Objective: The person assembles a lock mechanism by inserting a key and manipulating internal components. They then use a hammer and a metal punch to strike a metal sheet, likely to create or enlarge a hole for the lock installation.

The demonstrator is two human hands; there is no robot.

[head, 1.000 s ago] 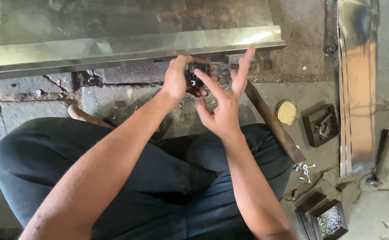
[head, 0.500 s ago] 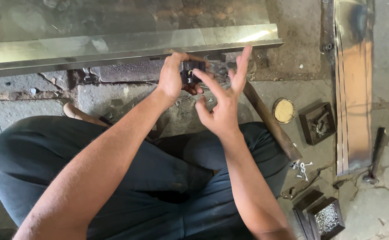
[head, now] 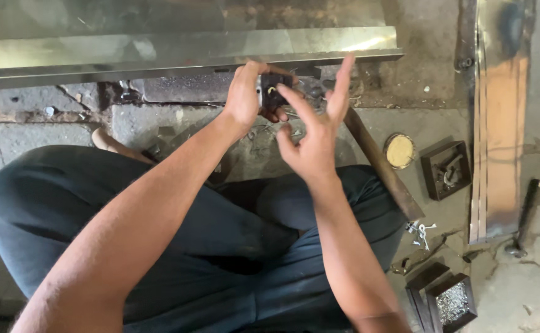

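Small dark block [head: 274, 91], squarish with a pale curved mark on its face, sits just under the long metal rail's [head: 177, 50] edge, gripped in the left hand [head: 244, 98]; the right hand [head: 315, 139] hovers beside it, fingers spread, holding nothing

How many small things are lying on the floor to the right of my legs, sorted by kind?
Dark square boxes: 3, one by the round lid, two near the knee
Round yellowish lid: 1
Hammer: 1
Total: 5
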